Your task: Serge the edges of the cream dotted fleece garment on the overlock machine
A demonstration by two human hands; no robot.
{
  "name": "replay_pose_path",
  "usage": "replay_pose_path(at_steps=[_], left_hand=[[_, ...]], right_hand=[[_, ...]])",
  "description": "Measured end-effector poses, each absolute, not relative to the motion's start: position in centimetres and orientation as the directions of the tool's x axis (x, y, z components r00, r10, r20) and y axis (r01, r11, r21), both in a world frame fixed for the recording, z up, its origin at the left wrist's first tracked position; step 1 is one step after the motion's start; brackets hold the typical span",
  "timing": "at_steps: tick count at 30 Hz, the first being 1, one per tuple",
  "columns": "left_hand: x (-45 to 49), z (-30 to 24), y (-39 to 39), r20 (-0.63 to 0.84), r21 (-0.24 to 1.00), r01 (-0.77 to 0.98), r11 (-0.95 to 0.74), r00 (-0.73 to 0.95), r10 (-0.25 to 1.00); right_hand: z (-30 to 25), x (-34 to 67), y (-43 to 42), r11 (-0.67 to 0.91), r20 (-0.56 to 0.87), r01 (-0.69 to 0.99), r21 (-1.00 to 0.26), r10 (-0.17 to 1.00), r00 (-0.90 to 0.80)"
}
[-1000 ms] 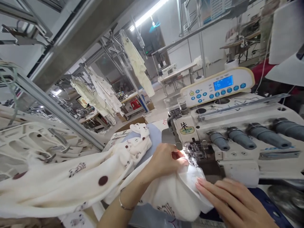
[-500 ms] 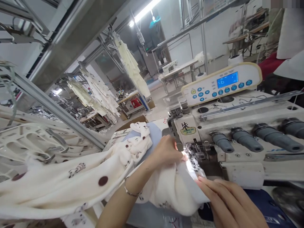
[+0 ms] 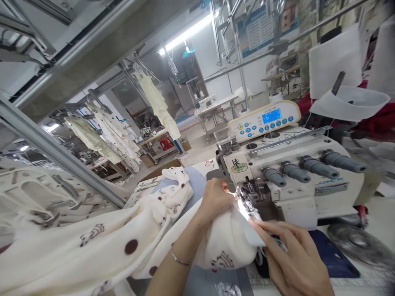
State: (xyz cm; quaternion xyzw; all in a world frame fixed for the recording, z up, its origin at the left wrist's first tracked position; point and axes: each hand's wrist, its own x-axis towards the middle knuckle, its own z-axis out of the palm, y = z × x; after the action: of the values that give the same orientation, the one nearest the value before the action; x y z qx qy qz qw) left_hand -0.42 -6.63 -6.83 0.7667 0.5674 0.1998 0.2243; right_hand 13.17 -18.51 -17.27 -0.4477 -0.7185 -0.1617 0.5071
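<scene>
Cream fleece fabric with brown dots and small animal prints runs from the left up to an overlock sewing machine. My left hand, a bracelet on its wrist, is closed on the fabric's edge just left of the lit presser foot. Nearer to me, my right hand pinches the pale edge strip of the same fabric between thumb and fingers. Part of the strip lies under the machine's foot. The needle tip is too small to make out.
A control panel with a blue screen tops the machine. Grey thread tensioners jut from its front. A dark blue pad and a handwheel-like disc lie at right. White hangers stand at left.
My view has swung right, so the machine appears smaller and more of its right side shows. Both hands keep their hold, and the fabric folds near them have shifted slightly.
</scene>
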Motion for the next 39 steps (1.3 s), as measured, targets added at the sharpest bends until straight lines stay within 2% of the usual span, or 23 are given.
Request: replay_pose_path(at_steps=[5, 9, 13, 16, 18, 21, 24, 26, 28, 30, 32, 35, 39], left_hand=[[-0.7, -7.1, -6.4, 0.038, 0.602, 0.756, -0.257, 0.295, 0.955], [-0.9, -7.1, -6.2, 0.027, 0.626, 0.733, -0.266, 0.321, 0.947], [-2.3, -5.4, -6.9, -0.006, 0.657, 0.671, -0.343, 0.459, 0.888], [-4.5, -3.8, -8.7, -0.022, 0.664, 0.601, -0.444, 0.61, 0.792], [-5.8, -3.0, -10.3, -0.009, 0.572, 0.576, -0.585, 0.717, 0.697], [-6.8, -2.2, -12.5, -0.062, 0.248, 0.577, -0.778, 0.811, 0.581], [-6.3, -1.0, -14.1, -0.144, -0.082, 0.574, -0.815, 0.802, 0.579], [-5.3, -0.1, -15.1, -0.145, -0.19, 0.532, -0.825, 0.816, 0.559], [-4.2, 0.6, -16.2, -0.167, -0.097, 0.392, -0.915, 0.9, 0.403], [-3.3, 0.5, -17.2, -0.176, 0.082, 0.205, -0.975, 0.966, 0.189], [-2.9, -0.2, -17.8, -0.19, 0.161, 0.126, -0.979, 0.977, 0.095], [-2.9, -1.4, -18.1, -0.197, 0.119, 0.134, -0.984, 0.974, 0.109], [-3.0, -1.2, -18.3, -0.104, -0.012, 0.119, -0.993, 0.987, 0.12]], right_hand=[[-17.4, 14.3, -17.9, 0.661, 0.914, 0.729, -0.177, 0.385, -0.127], [-17.2, 14.4, -17.6, 0.66, 0.911, 0.727, -0.19, 0.395, -0.121], [-17.2, 14.6, -17.4, 0.66, 0.902, 0.726, -0.19, 0.409, -0.136], [-17.5, 15.0, -17.3, 0.691, 0.903, 0.695, -0.196, 0.404, -0.147], [-17.7, 15.2, -17.2, 0.72, 0.904, 0.661, -0.209, 0.4, -0.15], [-17.6, 15.3, -17.2, 0.776, 0.915, 0.581, -0.244, 0.383, -0.127], [-17.0, 15.4, -17.4, 0.811, 0.913, 0.504, -0.298, 0.396, -0.097], [-16.3, 15.8, -17.4, 0.81, 0.895, 0.486, -0.327, 0.43, -0.115], [-15.5, 16.1, -17.1, 0.804, 0.876, 0.49, -0.337, 0.459, -0.15], [-14.7, 16.5, -16.7, 0.8, 0.866, 0.504, -0.326, 0.466, -0.179], [-13.9, 16.6, -16.3, 0.8, 0.86, 0.511, -0.313, 0.467, -0.204], [-13.1, 16.6, -16.2, 0.815, 0.831, 0.478, -0.327, 0.489, -0.265], [-14.0, 16.1, -17.9, 0.829, 0.821, 0.438, -0.347, 0.495, -0.286]])
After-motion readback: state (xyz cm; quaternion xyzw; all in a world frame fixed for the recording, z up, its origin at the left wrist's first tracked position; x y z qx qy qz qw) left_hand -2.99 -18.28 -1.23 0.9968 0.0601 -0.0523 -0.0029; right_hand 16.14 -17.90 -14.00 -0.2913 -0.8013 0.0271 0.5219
